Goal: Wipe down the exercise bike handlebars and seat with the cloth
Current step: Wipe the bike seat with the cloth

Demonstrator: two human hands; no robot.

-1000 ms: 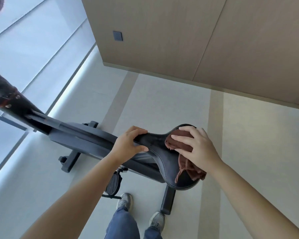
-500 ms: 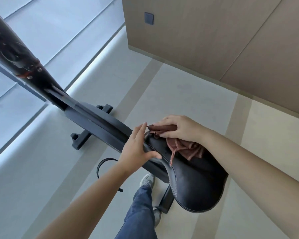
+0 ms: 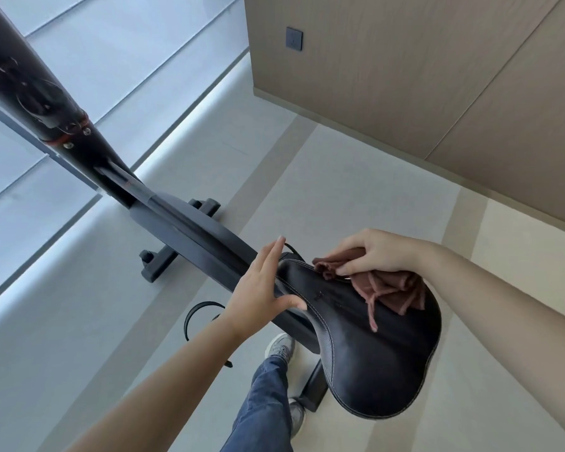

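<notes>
The black seat lies toward 5 o'clock. At its narrow nose, the right hand pinches the brown cloth at 1 o'clock. The left hand, fingers straight and pressed together, thumb on the stitched edge, touches it at 9 o'clock.

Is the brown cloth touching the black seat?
Touching. The head view shows the cloth lying bunched on the seat, gripped by the right hand.
</notes>
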